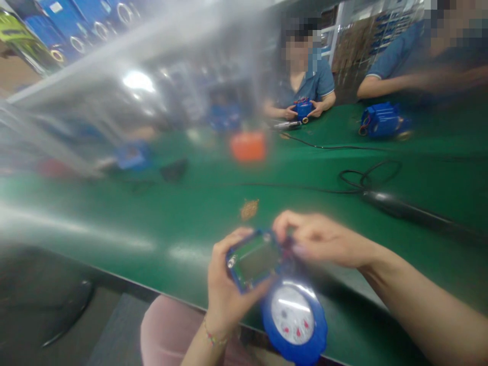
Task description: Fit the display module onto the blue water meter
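My left hand point(224, 284) is closed around a blue-edged housing with a green circuit board and display point(256, 260), tilted toward me. At the housing's right edge, my right hand point(314, 236) has its fingers pinched together. Blur hides what lies between those fingertips; something thin and dark reddish shows just below them. Close under both hands, at the table's front edge, is a round blue water meter point(295, 320) with a pale dial and red pointers. A small pile of brass-coloured screws point(249, 209) lies on the table beyond the housing.
On the green table point(183, 213) a black power screwdriver point(412, 209) lies at right with its looped cord point(354, 178). An orange-red box point(248, 146) stands farther back. Across the table a co-worker point(305, 84) holds a blue meter body point(304, 108); another blue unit point(383, 120) sits right.
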`<action>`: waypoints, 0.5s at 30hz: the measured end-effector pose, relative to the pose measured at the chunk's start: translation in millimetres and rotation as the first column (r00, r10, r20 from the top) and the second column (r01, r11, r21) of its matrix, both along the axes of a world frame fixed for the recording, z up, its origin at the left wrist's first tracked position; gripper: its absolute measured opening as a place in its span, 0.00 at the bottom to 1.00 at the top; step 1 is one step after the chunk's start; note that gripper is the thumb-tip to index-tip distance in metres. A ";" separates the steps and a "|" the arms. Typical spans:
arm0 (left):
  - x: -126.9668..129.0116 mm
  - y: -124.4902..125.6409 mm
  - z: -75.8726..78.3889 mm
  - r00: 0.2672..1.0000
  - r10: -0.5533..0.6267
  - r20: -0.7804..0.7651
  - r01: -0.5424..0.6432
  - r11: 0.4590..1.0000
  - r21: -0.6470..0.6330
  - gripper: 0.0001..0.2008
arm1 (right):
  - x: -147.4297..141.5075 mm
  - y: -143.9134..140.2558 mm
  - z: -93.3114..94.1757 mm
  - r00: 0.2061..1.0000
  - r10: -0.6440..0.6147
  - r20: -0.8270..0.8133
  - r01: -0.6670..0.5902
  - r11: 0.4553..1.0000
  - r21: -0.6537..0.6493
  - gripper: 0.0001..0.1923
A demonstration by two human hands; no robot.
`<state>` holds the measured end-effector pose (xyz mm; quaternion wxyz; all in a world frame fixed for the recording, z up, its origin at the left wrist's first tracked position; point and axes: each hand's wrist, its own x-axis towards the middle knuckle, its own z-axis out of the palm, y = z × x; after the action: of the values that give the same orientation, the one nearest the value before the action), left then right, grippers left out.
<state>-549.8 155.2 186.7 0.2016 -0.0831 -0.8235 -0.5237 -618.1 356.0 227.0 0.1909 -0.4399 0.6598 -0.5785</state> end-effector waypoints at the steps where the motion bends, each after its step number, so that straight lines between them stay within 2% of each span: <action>1: 0.2 0.5 -1.2 1.000 0.013 -0.028 -0.013 1.000 -0.006 0.31 | -0.4 0.3 -1.9 1.000 0.005 0.018 -0.005 1.000 0.000 0.16; 5: -0.1 1.0 -5.5 0.994 0.037 -0.100 -0.041 0.998 -0.041 0.32 | -0.9 -0.3 -5.6 0.997 0.017 0.071 -0.016 1.000 -0.011 0.16; 9: -1.6 0.1 -5.4 0.982 0.042 -0.183 -0.056 0.996 -0.071 0.32 | 2.4 -0.8 -2.6 0.994 -0.030 0.106 0.037 0.997 -0.066 0.18; 15: -2.5 -0.3 -6.0 0.980 0.036 -0.197 -0.051 0.996 -0.072 0.33 | 2.3 -1.2 -2.6 0.994 -0.068 0.086 0.072 0.997 -0.042 0.18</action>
<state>-552.3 154.9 180.7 0.2897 -0.1238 -0.8208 -0.4765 -615.9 354.9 224.4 0.1884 -0.3959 0.6527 -0.6179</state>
